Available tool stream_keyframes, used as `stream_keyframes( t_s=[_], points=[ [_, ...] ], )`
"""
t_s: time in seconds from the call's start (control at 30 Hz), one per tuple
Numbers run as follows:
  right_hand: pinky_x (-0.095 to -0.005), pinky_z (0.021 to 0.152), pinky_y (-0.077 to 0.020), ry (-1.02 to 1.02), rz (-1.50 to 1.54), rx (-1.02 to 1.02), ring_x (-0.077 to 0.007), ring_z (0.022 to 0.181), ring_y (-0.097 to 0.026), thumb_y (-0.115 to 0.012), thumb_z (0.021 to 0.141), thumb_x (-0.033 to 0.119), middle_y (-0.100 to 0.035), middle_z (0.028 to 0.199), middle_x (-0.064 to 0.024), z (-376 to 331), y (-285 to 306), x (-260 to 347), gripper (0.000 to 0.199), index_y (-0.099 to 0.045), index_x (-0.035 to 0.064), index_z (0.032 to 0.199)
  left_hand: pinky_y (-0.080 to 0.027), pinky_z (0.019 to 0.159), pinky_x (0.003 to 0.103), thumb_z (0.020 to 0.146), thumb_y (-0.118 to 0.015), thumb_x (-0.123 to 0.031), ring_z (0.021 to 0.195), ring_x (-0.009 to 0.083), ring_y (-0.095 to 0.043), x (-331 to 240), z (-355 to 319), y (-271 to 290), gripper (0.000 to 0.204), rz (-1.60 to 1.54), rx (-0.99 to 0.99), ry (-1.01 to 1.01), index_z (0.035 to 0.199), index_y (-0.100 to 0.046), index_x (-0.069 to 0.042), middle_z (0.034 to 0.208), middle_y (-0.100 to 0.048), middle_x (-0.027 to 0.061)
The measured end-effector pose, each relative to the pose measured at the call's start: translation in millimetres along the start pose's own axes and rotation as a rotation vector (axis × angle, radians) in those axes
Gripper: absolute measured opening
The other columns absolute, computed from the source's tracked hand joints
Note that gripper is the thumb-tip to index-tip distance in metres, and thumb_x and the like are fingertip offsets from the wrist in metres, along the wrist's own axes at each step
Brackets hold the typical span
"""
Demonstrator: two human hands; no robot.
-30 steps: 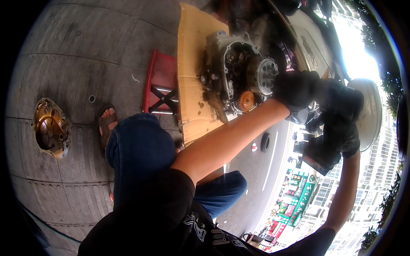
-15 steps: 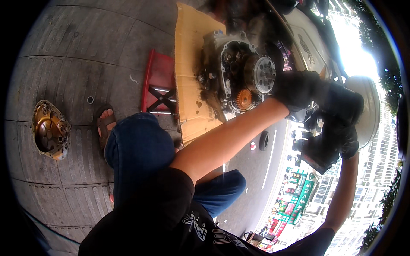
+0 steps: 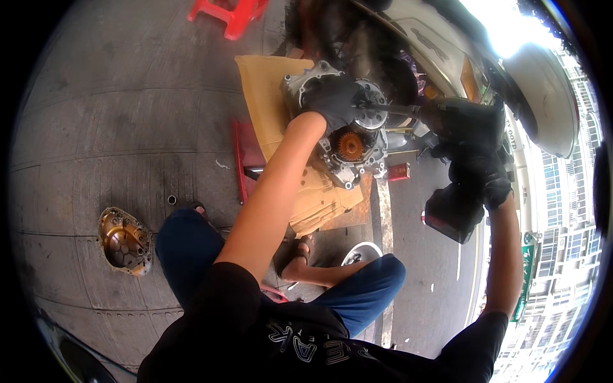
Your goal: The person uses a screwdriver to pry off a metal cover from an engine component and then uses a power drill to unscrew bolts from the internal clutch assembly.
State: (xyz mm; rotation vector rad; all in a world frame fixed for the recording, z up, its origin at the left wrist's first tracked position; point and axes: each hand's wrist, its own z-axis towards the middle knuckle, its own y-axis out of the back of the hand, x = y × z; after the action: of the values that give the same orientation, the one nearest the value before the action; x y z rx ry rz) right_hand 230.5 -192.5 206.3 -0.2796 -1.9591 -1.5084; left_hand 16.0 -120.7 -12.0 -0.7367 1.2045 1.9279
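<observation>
My left hand (image 3: 333,103), in a black glove, reaches onto an opened engine (image 3: 306,80), at the left edge of its round silver clutch (image 3: 371,115). Dark fabric and shadow hide how its fingers lie. Gripped in my black-gloved right hand (image 3: 491,182) is a black cordless impact wrench (image 3: 463,121) with a bulky battery at its base. Its long shaft (image 3: 397,110) points left across the clutch, ending by my left fingers. Below the clutch sits an orange-brown gear (image 3: 351,147). The engine rests over a cardboard sheet (image 3: 271,83).
A metal engine cover (image 3: 126,241) lies on the paving at left, near a small ring (image 3: 172,200). A red stool (image 3: 233,16) stands at the far side. Near my knee is a white bowl (image 3: 363,253). A pale scooter body (image 3: 440,38) borders the engine, beside a small red box (image 3: 398,172).
My left hand has moved from the front of the impact wrench onto the engine by the clutch. The wrench now points leftward at the clutch. The whole view has shifted.
</observation>
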Motion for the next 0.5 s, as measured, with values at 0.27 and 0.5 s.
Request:
stream_keyframes(
  t_s=[0.27,0.5],
  points=[
    [-0.0227,0.056,-0.0446,0.077,-0.052,-0.056,-0.0072,0.064,-0.053,-0.071,0.082,0.014,-0.064,0.095,-0.0015,-15.6,-8.8,-7.9,0.037,-0.061,0.0057,0.117,-0.045,0.085,0.045,0.080,-0.069,-0.034,0.101,0.0354,-0.058,-17.2,-9.1,-11.4,0.040,0.102,-0.040,-0.040,0.107,-0.055,-0.009,0.105,-0.059,0.0164],
    [-0.0234,0.055,-0.0431,0.135,0.102,-0.021,-0.0074,0.064,-0.051,-0.068,0.081,0.011,-0.063,0.091,0.0014,-25.1,-6.5,-5.9,0.035,-0.063,0.0066,0.115,-0.046,0.082,0.044,0.079,-0.069,-0.032,0.095,0.0319,-0.060,-20.1,-7.2,-24.5,0.024,0.131,-0.160,-0.061,0.091,-0.062,-0.012,0.097,-0.062,0.0110]
  ],
)
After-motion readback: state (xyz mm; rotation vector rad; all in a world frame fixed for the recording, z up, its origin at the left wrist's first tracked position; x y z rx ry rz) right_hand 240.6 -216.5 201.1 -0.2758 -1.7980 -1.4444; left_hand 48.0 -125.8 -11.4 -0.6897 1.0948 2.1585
